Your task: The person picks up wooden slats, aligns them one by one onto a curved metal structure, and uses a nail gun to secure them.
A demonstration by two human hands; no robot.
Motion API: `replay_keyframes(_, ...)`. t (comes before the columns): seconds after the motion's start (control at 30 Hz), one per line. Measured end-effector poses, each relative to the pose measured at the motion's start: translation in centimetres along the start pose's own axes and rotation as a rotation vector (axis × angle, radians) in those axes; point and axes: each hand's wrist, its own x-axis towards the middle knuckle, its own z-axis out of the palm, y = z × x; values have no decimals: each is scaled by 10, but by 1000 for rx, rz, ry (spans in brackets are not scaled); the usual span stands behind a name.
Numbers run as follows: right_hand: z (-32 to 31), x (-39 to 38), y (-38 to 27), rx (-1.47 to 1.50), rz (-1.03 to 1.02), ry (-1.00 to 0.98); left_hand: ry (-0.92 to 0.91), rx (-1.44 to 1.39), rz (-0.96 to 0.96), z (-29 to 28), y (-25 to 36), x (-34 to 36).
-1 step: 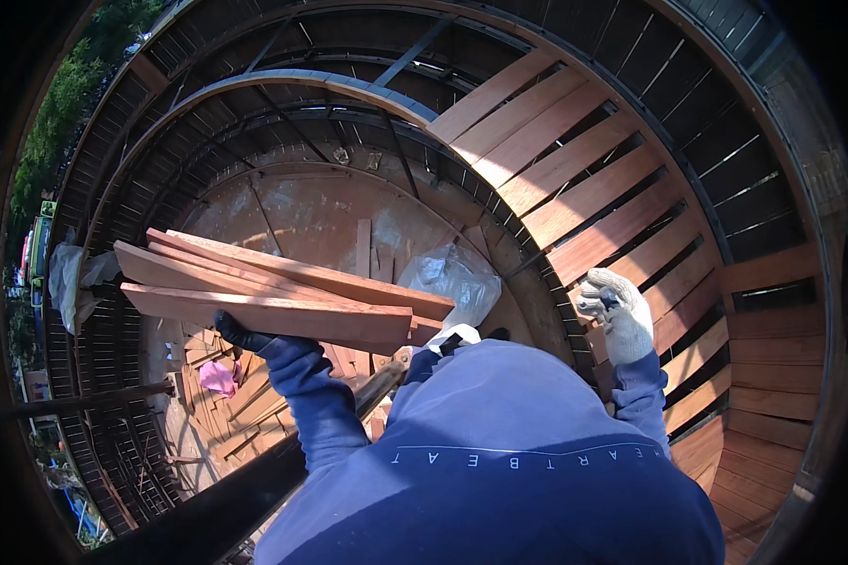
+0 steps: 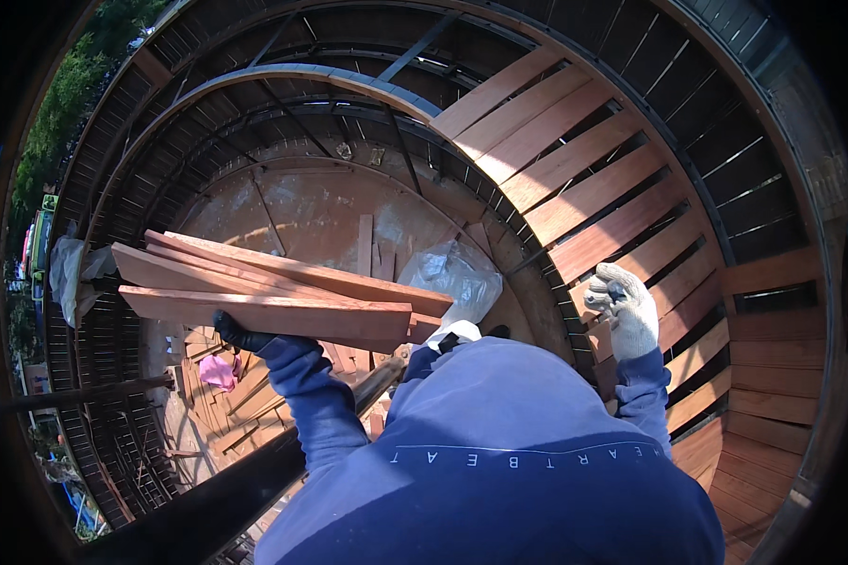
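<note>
My left hand (image 2: 240, 332), in a dark glove, grips a loose stack of reddish-brown wooden planks (image 2: 273, 315) by the near lower edge. The planks fan out slightly, their far ends toward the left and their near ends in front of my body. My right hand (image 2: 627, 306), in a white knit glove, is raised over the curved stair treads with its fingers curled in. A small dark, shiny bit shows among its fingers, too small to name. Beneath that hand lie spaced wooden boards (image 2: 594, 202) on the curved frame.
A dark curved metal frame with slatted walls rings the space. Far below, a floor (image 2: 320, 212) holds scattered planks (image 2: 245, 405), a pink cloth (image 2: 219, 373) and a clear plastic sheet (image 2: 457, 273). A dark diagonal beam (image 2: 226, 499) runs at lower left. White plastic (image 2: 71, 268) hangs on the left rail.
Almost nothing differs. My right hand sits very slightly higher and to the right, and the view has shifted a little; the planks stay in my left hand.
</note>
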Motion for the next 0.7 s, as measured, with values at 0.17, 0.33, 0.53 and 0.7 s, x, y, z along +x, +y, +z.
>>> replay_keyframes(0.17,-26,16,6,-49,-72,45,281,155,173,-9,29,-19)
replay_keyframes(0.33,-12,24,11,-73,-68,16,380,237,344,-46,35,3)
replay_keyframes(0.53,54,39,6,-74,44,-137,261,208,232,-39,13,49)
replay_keyframes(0.7,147,78,12,2,-39,-665,-45,-18,-31,-13,-28,76)
